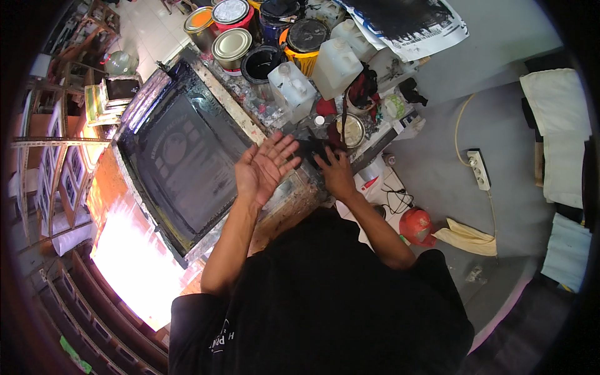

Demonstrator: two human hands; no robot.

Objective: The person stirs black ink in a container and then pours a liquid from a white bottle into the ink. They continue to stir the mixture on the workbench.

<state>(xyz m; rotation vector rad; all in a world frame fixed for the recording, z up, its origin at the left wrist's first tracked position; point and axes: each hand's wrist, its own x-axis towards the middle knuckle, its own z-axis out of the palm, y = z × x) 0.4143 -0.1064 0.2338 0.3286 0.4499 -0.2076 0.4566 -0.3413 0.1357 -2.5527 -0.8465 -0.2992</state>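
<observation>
My left hand [265, 167] is turned palm up with its fingers spread, and nothing lies in it. It hovers by the near right corner of a framed printing screen [194, 150], whose dark mesh carries a faint round design and smears of black ink. Just right of it, the bent fingers of my right hand [338, 175] are on a crumpled black cloth [307, 149] at the bench edge; their tips are partly lost against the dark cloth. A round open tin [352, 130] stands beyond my right hand, near a small white-capped container [320, 120].
Paint tins [232, 45], an open black pot [261, 64] and whitish plastic jugs [336, 67] crowd the bench's far side. An ink-smeared sheet [415, 28] lies beyond. A power strip [479, 169] hangs on the right wall above a red rounded object [417, 226]. Racks [62, 156] stand left.
</observation>
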